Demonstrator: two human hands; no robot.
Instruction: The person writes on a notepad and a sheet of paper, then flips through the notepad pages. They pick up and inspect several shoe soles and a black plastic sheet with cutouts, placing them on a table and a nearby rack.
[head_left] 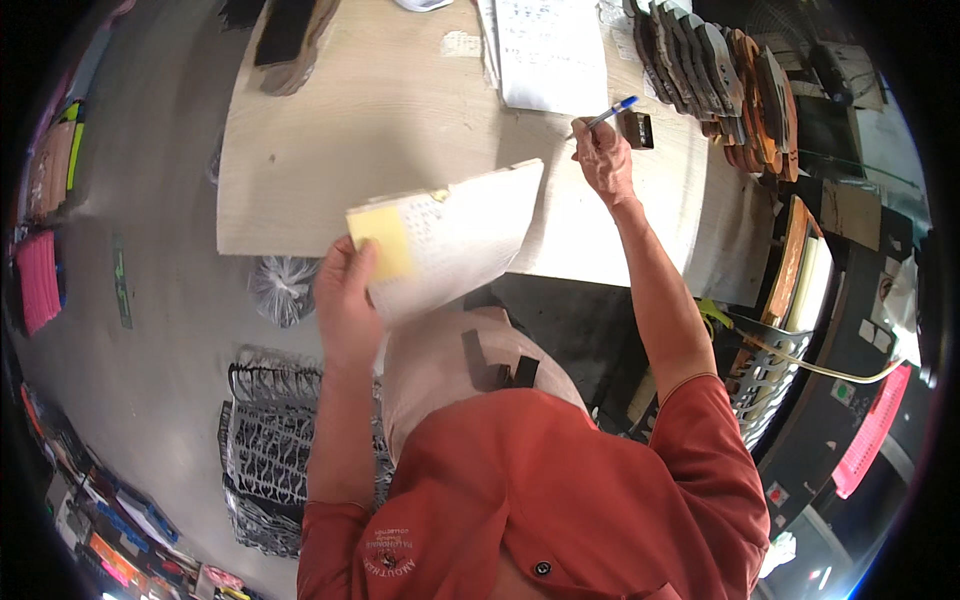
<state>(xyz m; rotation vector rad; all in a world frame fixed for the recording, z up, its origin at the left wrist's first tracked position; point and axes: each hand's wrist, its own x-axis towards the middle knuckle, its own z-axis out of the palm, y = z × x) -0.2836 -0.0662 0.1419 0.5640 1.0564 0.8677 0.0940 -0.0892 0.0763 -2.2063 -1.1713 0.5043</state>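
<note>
My left hand grips a sheaf of white paper by its left end, with the thumb on a yellow sticky note stuck there. The paper is tilted and reaches over the table's front edge; handwriting shows on part of it. Farther right, my right hand is closed round a pen with a blue end, held above the tabletop. Just beside that hand sits a small dark box. Beyond it lie white written sheets.
Stacked sole-shaped pieces in grey and brown crowd the table's right back corner. Dark flat pieces lie at the back left. A grey basket stands right of me, a black crate on the floor at left, near a plastic bag.
</note>
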